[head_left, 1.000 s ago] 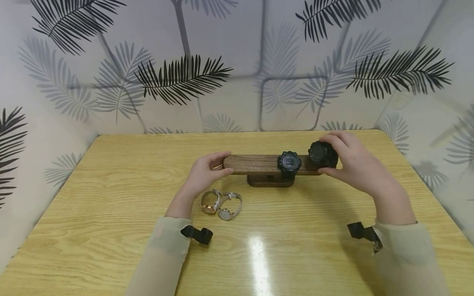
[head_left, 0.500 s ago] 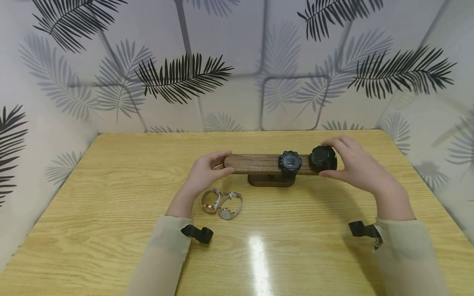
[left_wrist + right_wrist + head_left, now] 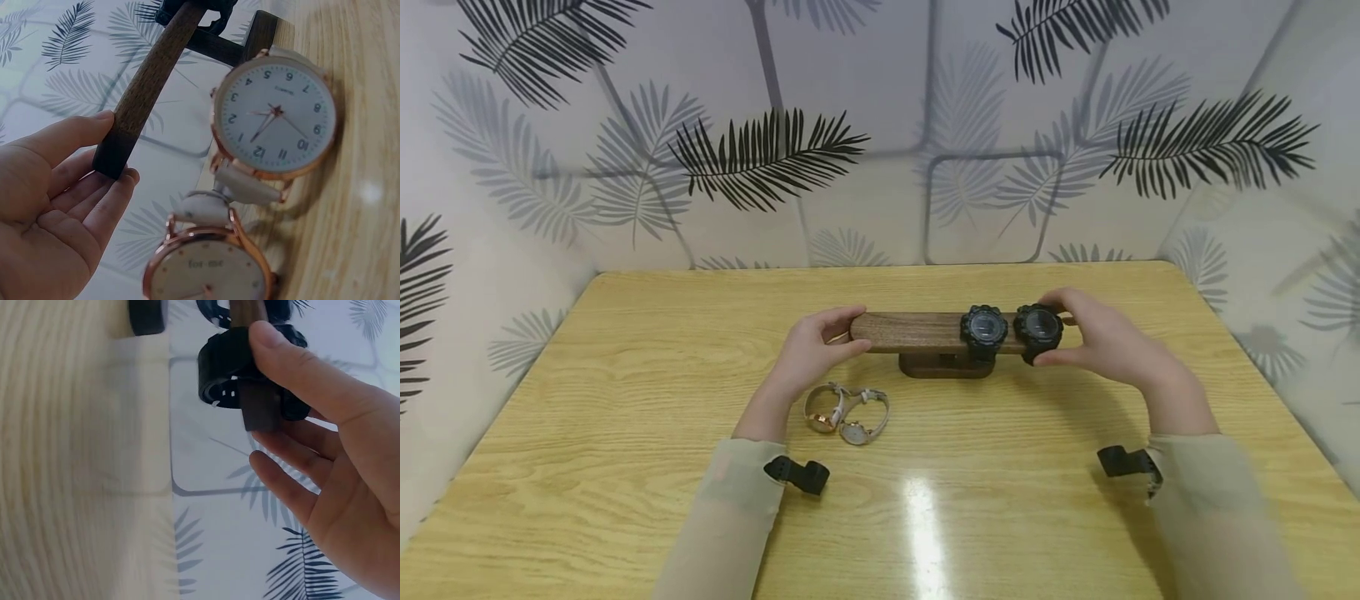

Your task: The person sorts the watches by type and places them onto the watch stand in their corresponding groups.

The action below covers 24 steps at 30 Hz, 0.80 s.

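Note:
My left hand (image 3: 811, 350) grips the left end of a dark wooden watch stand's crossbar (image 3: 910, 332), thumb in front and fingers behind. My right hand (image 3: 1108, 346) pinches a black digital watch (image 3: 1039, 325) between thumb and fingers. That watch's strap is looped around the crossbar near its right end; the bar's tip (image 3: 259, 415) sticks out past it in the right wrist view. A second black watch (image 3: 984, 331) sits on the bar just to the left, close beside the first. The stand's base (image 3: 946, 367) shows below.
Two rose-gold watches with pale straps, one (image 3: 823, 422) left of the other (image 3: 856, 432), lie on the wooden table (image 3: 625, 433) near my left wrist. A patterned wall (image 3: 880, 208) rises behind the table's far edge. Black wrist cameras are strapped over both sleeves.
My right hand has slid the black watch leftward along the crossbar, nearer the second black watch, and its face has turned more upright. The left hand keeps its grip on the bar.

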{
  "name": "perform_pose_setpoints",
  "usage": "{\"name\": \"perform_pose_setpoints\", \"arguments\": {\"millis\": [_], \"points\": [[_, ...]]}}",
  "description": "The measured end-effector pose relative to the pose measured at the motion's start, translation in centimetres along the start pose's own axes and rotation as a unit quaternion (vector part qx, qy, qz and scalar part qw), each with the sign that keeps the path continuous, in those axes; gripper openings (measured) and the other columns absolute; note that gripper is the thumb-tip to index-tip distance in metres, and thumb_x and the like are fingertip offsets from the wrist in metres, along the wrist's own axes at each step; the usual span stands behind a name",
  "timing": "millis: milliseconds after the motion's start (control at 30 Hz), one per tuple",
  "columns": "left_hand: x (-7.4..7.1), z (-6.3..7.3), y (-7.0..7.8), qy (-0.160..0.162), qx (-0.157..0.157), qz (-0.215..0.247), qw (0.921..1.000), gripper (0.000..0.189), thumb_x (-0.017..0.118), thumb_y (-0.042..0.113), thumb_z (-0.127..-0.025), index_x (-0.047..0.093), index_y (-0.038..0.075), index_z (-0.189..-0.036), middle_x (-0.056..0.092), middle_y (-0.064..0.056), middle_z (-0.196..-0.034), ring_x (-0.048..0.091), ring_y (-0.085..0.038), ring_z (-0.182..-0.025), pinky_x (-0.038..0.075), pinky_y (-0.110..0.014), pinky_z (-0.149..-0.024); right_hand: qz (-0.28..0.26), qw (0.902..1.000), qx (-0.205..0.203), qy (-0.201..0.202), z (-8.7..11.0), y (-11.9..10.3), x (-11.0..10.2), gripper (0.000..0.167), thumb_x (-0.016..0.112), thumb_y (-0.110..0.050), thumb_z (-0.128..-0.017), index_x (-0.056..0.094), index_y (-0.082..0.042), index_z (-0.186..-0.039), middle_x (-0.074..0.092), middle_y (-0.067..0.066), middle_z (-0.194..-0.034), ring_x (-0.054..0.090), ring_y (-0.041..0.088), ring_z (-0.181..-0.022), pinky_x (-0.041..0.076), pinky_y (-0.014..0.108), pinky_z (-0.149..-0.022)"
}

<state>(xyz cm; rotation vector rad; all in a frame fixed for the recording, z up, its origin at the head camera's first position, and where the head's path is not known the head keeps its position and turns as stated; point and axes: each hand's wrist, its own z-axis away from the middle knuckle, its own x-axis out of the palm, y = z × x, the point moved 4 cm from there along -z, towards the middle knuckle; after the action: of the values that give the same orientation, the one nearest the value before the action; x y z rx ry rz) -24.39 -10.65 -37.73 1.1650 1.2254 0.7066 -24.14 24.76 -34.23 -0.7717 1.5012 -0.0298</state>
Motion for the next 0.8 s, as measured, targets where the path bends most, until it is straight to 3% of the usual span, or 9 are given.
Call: {"name": "perform_pose_setpoints", "arguments": {"millis": [200, 500, 800], "points": [[0.0, 0.0, 0.0, -0.001, 0.001, 0.003, 1.0000, 0.054, 0.072, 0.017, -0.087, 0.052, 0.009, -0.137, 0.049, -0.008, -0.140, 0.049, -0.019, -0.126, 0.047, -0.030, -0.096, -0.012, 0.9999, 0.009, -0.003, -0.4, -0.2, 0.7, 0.077, 0.084, -0.033, -0.073, 0.044, 0.001, -0.130, 0.051, 0.018, -0.127, 0.048, 0.038, -0.118, 0.040, 0.054, -0.098], [-0.4, -0.1, 0.0, -0.001, -0.005, 0.003, 1.0000, 0.055, 0.072, 0.016, -0.088, 0.051, 0.007, -0.138, 0.050, -0.009, -0.139, 0.049, -0.020, -0.125, 0.048, -0.030, -0.095, -0.018, 0.9997, -0.014, -0.003, -0.7, -0.8, 1.0, 0.081, 0.084, -0.036, -0.072, 0.043, 0.003, -0.130, 0.050, 0.020, -0.125, 0.046, 0.037, -0.117, 0.039, 0.054, -0.097], [-0.4, -0.3, 0.0, -0.006, -0.002, 0.008, 0.9999, 0.054, 0.073, 0.017, -0.087, 0.053, 0.010, -0.137, 0.049, -0.007, -0.140, 0.049, -0.020, -0.126, 0.047, -0.031, -0.096, -0.108, 0.9939, -0.019, 0.015, -0.5, 0.5, 1.8, 0.084, 0.083, -0.024, -0.074, 0.038, 0.000, -0.141, 0.042, 0.019, -0.138, 0.044, 0.035, -0.120, 0.039, 0.055, -0.100]]}}
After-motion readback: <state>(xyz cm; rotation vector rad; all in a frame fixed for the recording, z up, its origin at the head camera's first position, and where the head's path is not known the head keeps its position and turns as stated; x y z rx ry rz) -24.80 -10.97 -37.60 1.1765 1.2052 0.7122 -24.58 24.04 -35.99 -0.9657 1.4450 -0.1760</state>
